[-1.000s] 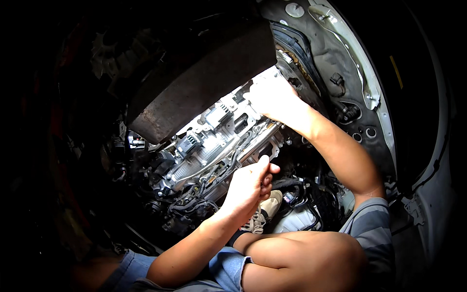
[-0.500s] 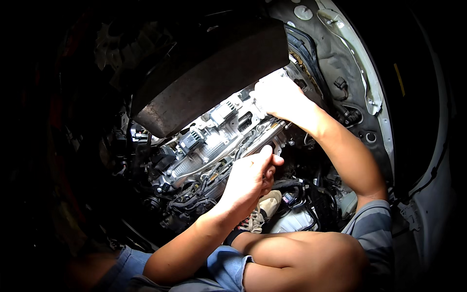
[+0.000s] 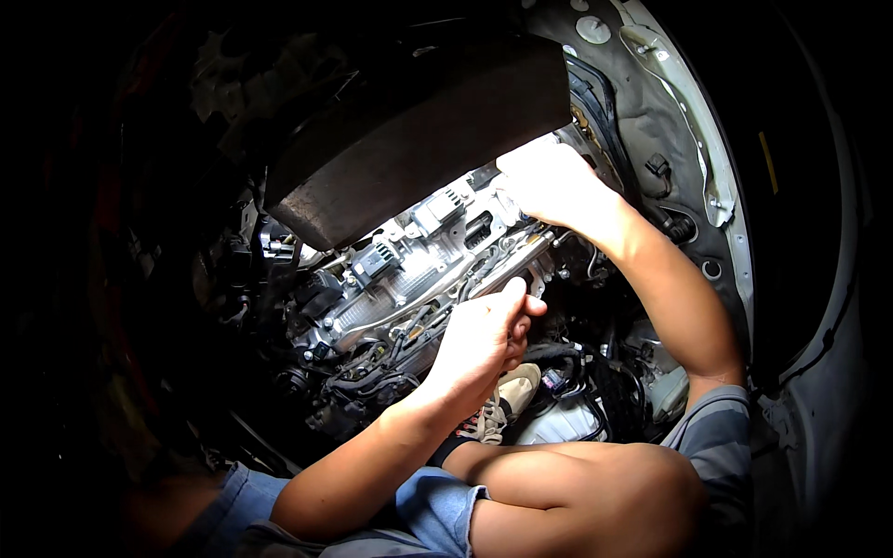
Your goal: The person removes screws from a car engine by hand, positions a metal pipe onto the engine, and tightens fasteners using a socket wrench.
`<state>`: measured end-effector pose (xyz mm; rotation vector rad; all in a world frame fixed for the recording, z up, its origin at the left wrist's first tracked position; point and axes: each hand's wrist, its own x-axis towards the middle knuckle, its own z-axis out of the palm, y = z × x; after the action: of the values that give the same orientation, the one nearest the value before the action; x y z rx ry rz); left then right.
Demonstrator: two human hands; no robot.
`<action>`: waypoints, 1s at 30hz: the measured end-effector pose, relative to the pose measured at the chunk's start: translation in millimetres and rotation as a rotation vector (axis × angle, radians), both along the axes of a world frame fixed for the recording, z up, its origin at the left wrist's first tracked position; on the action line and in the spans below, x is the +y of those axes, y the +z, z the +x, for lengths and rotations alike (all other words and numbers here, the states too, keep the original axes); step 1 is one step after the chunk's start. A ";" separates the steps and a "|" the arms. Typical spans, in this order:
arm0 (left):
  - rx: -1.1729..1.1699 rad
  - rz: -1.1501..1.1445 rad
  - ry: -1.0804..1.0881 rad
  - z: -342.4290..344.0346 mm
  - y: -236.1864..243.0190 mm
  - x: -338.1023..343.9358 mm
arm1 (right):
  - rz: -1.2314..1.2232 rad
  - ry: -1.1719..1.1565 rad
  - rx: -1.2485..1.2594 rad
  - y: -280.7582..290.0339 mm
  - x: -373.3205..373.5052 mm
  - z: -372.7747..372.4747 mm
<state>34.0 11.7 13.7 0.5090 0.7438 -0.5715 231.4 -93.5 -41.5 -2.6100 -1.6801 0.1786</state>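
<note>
A silvery engine [image 3: 409, 279] lies before me under bright light, with grey-black coil units [image 3: 375, 264] along its top. At its far right end my right hand [image 3: 549, 186] reaches down onto the engine, fingers bent inward. Glare washes out that hand, and whatever the fingertips grip is hidden. My left hand [image 3: 484, 339] is held nearer to me, just above the engine's near side and its dark wiring harness [image 3: 372, 377]. Its fingers are curled in with the thumb resting near the index finger. Anything inside that hand cannot be made out.
A large dark panel [image 3: 419, 139] overhangs the engine's far side. To the right runs the pale edge of the car body [image 3: 721, 167]. My shoe [image 3: 512, 395] is braced among cables beside a white container [image 3: 563, 423], below my bent knee [image 3: 642, 484].
The engine and dark panel have shifted slightly rightward in the picture. My right hand appears a little further right, still at the engine's far end. My left hand keeps nearly the same pose.
</note>
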 end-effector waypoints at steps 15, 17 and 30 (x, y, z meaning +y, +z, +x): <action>0.029 -0.032 0.000 -4.8 -1.2 -8.3 | 0.035 0.112 0.032 -18.1 -3.3 -1.0; 0.035 -0.039 0.001 -4.0 -1.1 -9.0 | -0.016 0.117 -0.007 -22.6 -1.3 0.3; 0.059 -0.039 -0.027 -4.2 -3.5 -12.1 | -0.159 -0.007 0.003 -11.3 3.8 -0.3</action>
<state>29.8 -0.4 10.2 0.4679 0.7809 -0.6271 231.2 -89.7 -52.8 -2.7244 -1.7234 0.3285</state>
